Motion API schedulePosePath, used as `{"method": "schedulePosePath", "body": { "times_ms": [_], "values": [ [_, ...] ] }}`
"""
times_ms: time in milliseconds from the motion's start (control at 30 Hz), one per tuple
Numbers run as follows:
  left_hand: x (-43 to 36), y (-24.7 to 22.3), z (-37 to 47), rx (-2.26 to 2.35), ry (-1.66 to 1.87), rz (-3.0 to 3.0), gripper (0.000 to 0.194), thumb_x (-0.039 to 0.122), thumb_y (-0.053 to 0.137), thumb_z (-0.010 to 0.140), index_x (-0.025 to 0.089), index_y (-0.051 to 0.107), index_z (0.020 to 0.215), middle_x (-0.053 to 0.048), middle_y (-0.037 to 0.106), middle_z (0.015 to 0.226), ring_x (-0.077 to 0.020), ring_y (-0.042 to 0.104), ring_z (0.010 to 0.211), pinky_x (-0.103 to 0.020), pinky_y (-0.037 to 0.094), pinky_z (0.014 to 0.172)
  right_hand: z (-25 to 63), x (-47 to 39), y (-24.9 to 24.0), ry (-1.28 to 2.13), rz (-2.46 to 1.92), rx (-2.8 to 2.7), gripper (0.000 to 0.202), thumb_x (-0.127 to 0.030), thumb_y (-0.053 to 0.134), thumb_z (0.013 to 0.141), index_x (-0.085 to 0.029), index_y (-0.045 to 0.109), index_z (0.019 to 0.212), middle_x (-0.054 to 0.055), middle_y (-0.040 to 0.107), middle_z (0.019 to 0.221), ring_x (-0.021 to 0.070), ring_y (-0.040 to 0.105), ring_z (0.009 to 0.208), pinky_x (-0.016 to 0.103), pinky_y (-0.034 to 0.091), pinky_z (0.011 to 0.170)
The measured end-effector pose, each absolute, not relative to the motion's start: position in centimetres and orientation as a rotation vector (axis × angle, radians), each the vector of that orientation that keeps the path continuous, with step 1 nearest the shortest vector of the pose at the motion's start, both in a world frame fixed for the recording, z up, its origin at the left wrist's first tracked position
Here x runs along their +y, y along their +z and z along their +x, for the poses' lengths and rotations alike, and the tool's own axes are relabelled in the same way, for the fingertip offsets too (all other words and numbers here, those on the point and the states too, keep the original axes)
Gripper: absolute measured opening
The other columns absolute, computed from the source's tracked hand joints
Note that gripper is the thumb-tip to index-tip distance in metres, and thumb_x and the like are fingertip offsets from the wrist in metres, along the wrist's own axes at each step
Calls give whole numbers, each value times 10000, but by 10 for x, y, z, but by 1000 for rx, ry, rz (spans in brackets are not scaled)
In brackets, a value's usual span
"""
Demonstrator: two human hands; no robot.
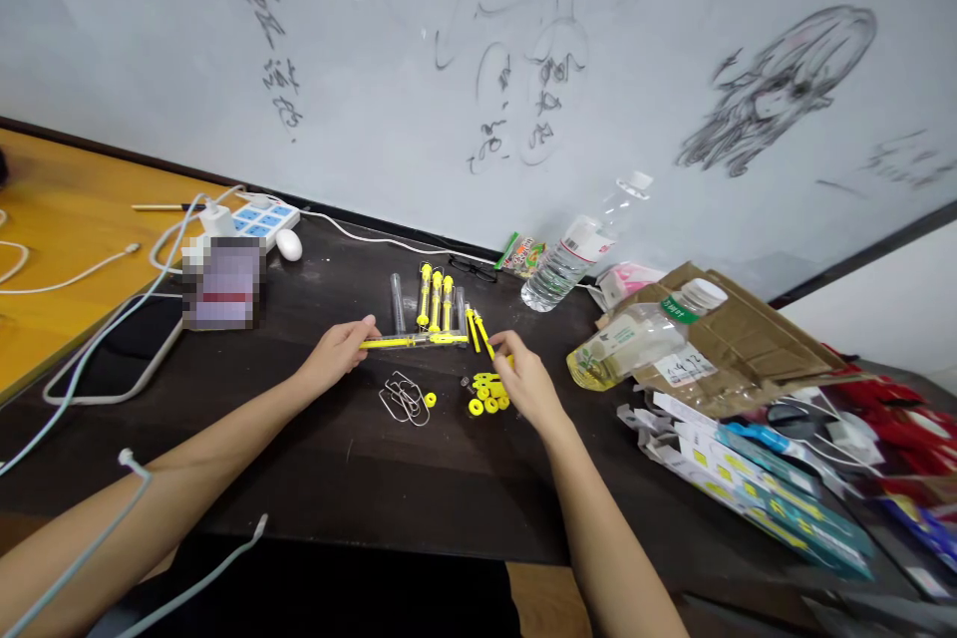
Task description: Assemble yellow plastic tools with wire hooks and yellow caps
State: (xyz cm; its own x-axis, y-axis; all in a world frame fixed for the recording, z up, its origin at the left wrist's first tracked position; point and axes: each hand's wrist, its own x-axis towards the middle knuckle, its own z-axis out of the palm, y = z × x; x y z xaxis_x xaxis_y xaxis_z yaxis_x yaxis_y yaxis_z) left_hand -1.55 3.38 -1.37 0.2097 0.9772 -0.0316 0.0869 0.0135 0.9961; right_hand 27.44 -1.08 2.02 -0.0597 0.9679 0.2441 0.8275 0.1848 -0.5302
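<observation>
My left hand [340,356] is closed on one end of a clear tube with a yellow rod inside [408,341], which lies crosswise in front of other tubes. My right hand [527,384] has its fingers curled together, with a bit of yellow plastic showing between them; its exact shape is hidden. Two thin yellow rods [478,329] lie just left of its fingertips. Below are several yellow rings [490,405] and small yellow pieces. Several assembled yellow tubes [437,302] stand in a row, flanked by an empty clear tube [397,304]. Bent metal wire hooks [405,399] lie nearer me, beside one ring.
At the right are a tilted water bottle [562,269], a bottle of yellowish liquid [620,344], a brown paper bag [748,319] and an opened box [763,493]. A phone [127,349], power strip [265,219] and cables lie left. A whiteboard [389,120] stands behind.
</observation>
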Motion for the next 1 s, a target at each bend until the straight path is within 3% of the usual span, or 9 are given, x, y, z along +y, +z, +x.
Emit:
{"method": "schedulePosePath", "body": {
  "times_ms": [200,500,700,767,900,1000],
  "values": [
    [33,-15,-16,1121,979,1374,514,644,441,823,149,551,741,95,260,422,-61,263,356,-169,237,363,285,-2,11,434,-1443,-1855,137,-210,456,822,-206,445,958,26,576,877,179,567,825,297,422,758],
    [33,-14,-14,1100,942,1382,550,686,447,791,148,547,733,97,259,418,-57,255,355,-166,225,358,280,3,1,-42,-1657,-2236,135,-81,542,781,-189,559,860,55,608,879,221,518,843,307,390,746],
    [29,-11,-13,1085,906,1387,537,675,452,792,150,544,733,99,252,417,-59,255,352,-169,214,361,280,3,-1,-232,-1782,-2263,31,-212,611,828,-195,631,844,67,641,859,241,514,859,325,353,706],
    [28,-10,-12,1077,898,1373,530,672,464,787,149,542,746,102,251,418,-59,254,351,-170,213,362,280,2,2,-252,-1809,-2220,86,-271,610,837,-194,646,827,78,630,867,252,505,867,338,352,701],
    [28,-9,-11,1067,902,1352,535,683,472,775,152,532,759,104,261,420,-60,259,356,-171,228,362,277,-3,12,-109,-1669,-2015,176,-318,517,890,-204,650,904,84,614,950,258,494,923,383,374,776],
    [26,-7,-10,1043,898,1362,539,686,471,774,151,529,758,105,264,417,-60,265,356,-171,235,361,266,-7,13,331,-1356,-1858,233,-341,462,909,-222,595,1059,65,619,969,222,531,920,374,414,792]
  ]
}}
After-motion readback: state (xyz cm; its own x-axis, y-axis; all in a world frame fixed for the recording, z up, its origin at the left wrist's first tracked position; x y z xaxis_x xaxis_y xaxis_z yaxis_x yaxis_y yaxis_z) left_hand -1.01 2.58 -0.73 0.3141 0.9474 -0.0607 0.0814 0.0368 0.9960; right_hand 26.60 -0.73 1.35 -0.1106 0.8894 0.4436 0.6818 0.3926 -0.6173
